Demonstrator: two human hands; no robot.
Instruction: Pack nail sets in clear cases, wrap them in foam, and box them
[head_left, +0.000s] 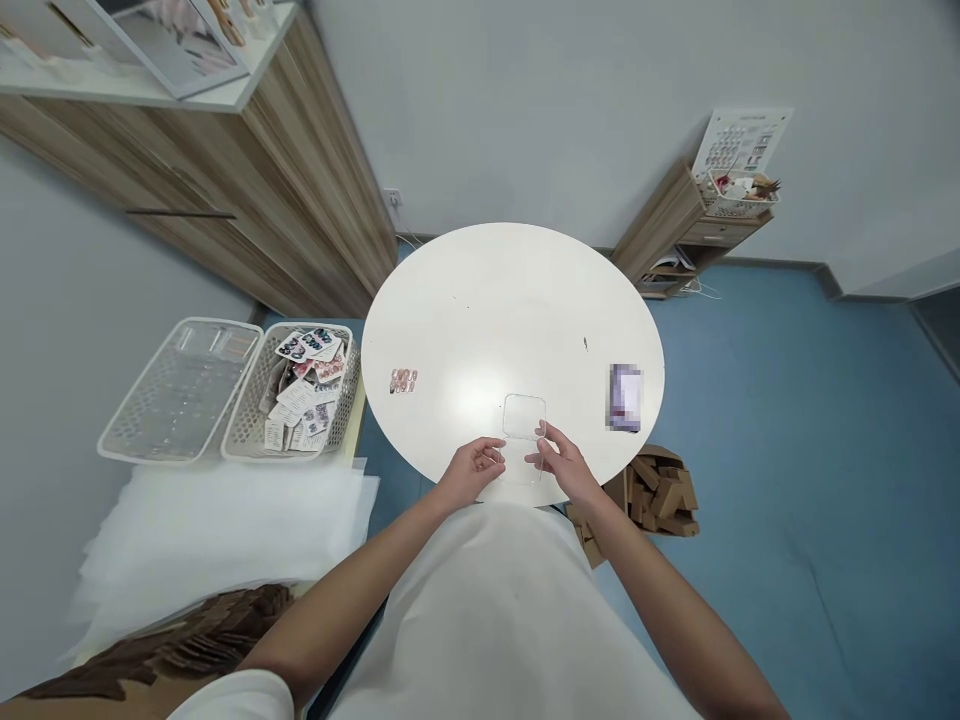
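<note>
A clear plastic box [524, 416] with its lid swung up is held over the near edge of the round white table [517, 290]. My left hand [472, 470] pinches its left side between thumb and fingers. On the other side, my right hand [564, 464] grips the box, thumb and forefinger near the lid's hinge line. Nothing can be made out inside the box. A small set of pinkish false nails [403, 381] lies on the table to the left. At the right rests a purple packet [625, 398], blurred by pixelation.
Left of the table stand a white basket of printed cards [236, 430] and another basket of clear plastic cases [127, 430]. White foam sheets [232, 525] lie nearer me. Folded brown cardboard boxes [664, 495] sit low at the right. A wooden cabinet [300, 170] rises at the back left.
</note>
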